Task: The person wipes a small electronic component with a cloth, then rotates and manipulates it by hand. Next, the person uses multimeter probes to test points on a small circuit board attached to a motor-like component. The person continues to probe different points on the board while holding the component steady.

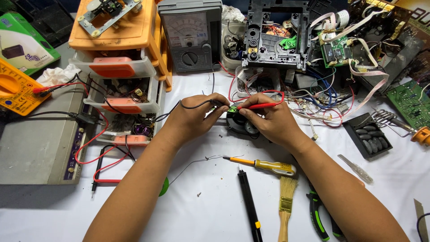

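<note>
My left hand pinches a black test probe whose lead runs off to the left. My right hand grips a red test probe with a red wire looping behind it. Both probe tips meet on a small green circuit board sitting on a round black motor part between my hands. An analog meter with a dial stands at the back, behind my hands.
An orange drawer unit stands at the left, a yellow digital meter beside it. A yellow-handled screwdriver, black pen-shaped tool, brush and pliers lie near me. A disassembled black chassis with tangled wires sits behind.
</note>
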